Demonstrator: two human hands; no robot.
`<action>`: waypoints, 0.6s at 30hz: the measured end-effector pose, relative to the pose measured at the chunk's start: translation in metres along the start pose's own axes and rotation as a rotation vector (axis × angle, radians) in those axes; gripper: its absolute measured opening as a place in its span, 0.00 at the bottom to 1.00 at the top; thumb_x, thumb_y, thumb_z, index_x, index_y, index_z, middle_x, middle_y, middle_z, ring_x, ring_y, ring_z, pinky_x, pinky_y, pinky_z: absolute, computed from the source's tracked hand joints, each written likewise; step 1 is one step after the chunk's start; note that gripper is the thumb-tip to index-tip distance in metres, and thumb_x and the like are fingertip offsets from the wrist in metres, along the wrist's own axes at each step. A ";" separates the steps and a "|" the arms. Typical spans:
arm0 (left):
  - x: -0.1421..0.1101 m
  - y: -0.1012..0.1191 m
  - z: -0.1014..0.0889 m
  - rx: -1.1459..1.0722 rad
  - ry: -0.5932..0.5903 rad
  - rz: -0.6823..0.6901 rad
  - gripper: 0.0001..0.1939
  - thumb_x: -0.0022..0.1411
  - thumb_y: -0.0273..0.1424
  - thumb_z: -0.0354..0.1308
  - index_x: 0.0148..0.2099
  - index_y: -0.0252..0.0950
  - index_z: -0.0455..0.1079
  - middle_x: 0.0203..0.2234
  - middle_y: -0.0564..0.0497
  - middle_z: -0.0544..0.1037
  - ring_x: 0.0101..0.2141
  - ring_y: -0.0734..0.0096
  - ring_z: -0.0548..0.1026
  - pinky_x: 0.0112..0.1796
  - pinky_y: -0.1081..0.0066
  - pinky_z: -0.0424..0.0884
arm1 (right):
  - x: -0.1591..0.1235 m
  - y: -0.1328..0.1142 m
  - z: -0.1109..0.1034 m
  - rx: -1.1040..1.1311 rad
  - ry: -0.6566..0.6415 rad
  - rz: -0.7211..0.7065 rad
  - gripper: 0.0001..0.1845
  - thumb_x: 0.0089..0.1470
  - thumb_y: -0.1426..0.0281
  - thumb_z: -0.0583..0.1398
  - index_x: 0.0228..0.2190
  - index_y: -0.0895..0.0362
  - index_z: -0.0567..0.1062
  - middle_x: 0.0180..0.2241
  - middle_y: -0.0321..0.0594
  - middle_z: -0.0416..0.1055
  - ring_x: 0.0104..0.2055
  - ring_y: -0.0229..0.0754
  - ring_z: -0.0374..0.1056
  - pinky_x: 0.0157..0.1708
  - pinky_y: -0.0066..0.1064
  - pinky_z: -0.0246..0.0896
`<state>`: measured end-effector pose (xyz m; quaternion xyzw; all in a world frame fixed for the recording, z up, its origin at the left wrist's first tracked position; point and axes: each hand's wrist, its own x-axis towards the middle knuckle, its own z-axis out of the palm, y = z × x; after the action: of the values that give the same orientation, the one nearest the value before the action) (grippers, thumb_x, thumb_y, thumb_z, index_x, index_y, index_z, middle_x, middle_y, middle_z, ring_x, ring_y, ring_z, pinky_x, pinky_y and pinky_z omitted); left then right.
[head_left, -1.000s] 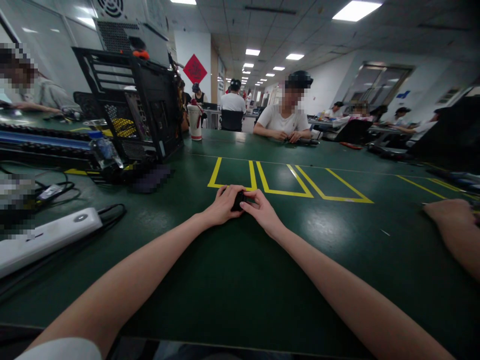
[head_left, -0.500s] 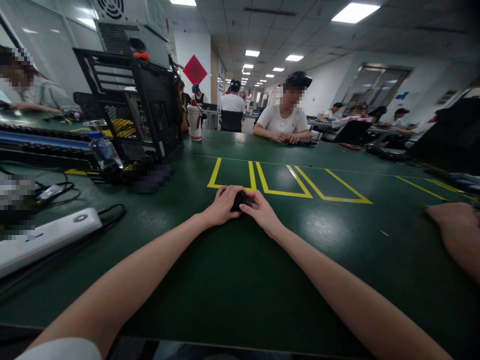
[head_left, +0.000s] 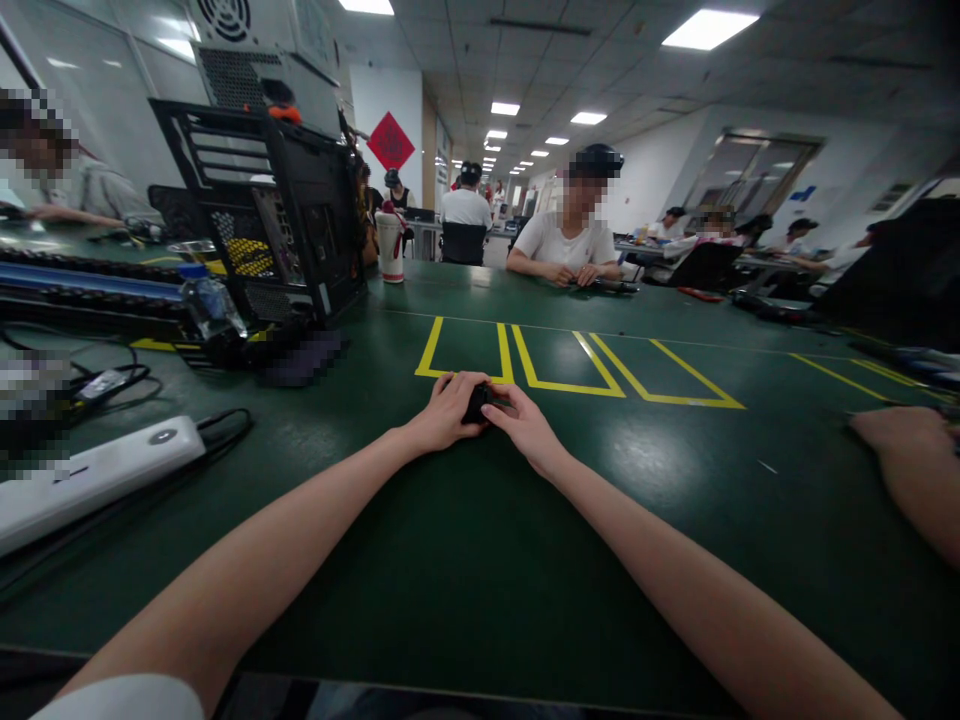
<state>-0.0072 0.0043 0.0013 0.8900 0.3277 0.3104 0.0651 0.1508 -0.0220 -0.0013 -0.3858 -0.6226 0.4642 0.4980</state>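
A small black object (head_left: 477,404) rests at the middle of the green table (head_left: 465,560), mostly covered by my fingers; its kind cannot be made out. My left hand (head_left: 451,408) is wrapped over its left side, fingers curled around it. From the right, my right hand (head_left: 521,425) grips the object's other side, with thumb and fingers closed against it. Both hands lie just in front of the yellow tape outlines (head_left: 570,385) on the table.
At left stand a black computer case (head_left: 300,210), a clear bottle (head_left: 210,300) and a white power strip (head_left: 105,475) with cables. A patterned cup (head_left: 391,245) is farther back. A co-worker (head_left: 570,240) sits opposite; another person's hand (head_left: 904,440) reaches in at right.
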 end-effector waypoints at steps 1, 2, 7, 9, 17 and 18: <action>0.000 0.000 0.000 0.000 -0.001 0.001 0.29 0.49 0.29 0.56 0.52 0.39 0.49 0.47 0.46 0.63 0.50 0.62 0.60 0.54 0.56 0.47 | -0.001 -0.001 0.000 0.010 0.003 -0.015 0.15 0.44 0.68 0.60 0.38 0.53 0.67 0.43 0.38 0.65 0.46 0.40 0.63 0.50 0.39 0.56; 0.000 0.000 0.000 0.001 -0.002 0.001 0.29 0.49 0.29 0.56 0.52 0.39 0.49 0.47 0.47 0.63 0.50 0.62 0.60 0.54 0.56 0.47 | -0.002 -0.001 0.001 0.015 0.009 -0.031 0.15 0.44 0.68 0.60 0.37 0.53 0.66 0.42 0.37 0.65 0.46 0.39 0.63 0.50 0.38 0.56; 0.000 0.000 -0.001 0.005 -0.004 -0.003 0.29 0.50 0.31 0.56 0.52 0.39 0.48 0.46 0.46 0.63 0.50 0.62 0.60 0.54 0.56 0.47 | -0.003 -0.004 0.001 -0.006 0.030 -0.074 0.11 0.46 0.67 0.59 0.34 0.53 0.66 0.39 0.35 0.65 0.45 0.37 0.63 0.50 0.36 0.57; 0.000 0.000 0.000 0.008 -0.005 -0.004 0.29 0.50 0.31 0.56 0.53 0.39 0.48 0.46 0.46 0.63 0.50 0.62 0.60 0.54 0.56 0.47 | -0.002 -0.004 0.001 -0.018 0.038 -0.054 0.12 0.45 0.68 0.59 0.35 0.53 0.66 0.40 0.35 0.65 0.46 0.38 0.62 0.49 0.37 0.58; 0.000 0.000 0.000 0.007 -0.006 -0.007 0.29 0.50 0.31 0.56 0.53 0.39 0.48 0.47 0.46 0.62 0.51 0.61 0.60 0.54 0.55 0.47 | 0.000 -0.003 -0.002 -0.003 0.039 0.072 0.18 0.43 0.67 0.60 0.39 0.53 0.66 0.44 0.39 0.65 0.47 0.41 0.62 0.50 0.41 0.56; -0.001 0.000 -0.001 0.006 -0.007 -0.005 0.29 0.50 0.31 0.56 0.53 0.39 0.48 0.47 0.46 0.62 0.51 0.61 0.60 0.54 0.55 0.47 | 0.000 -0.003 -0.002 0.002 0.021 0.069 0.17 0.43 0.68 0.60 0.39 0.53 0.67 0.44 0.39 0.65 0.47 0.41 0.62 0.50 0.41 0.55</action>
<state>-0.0081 0.0040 0.0015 0.8903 0.3308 0.3063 0.0644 0.1529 -0.0224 0.0022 -0.4116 -0.6032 0.4776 0.4885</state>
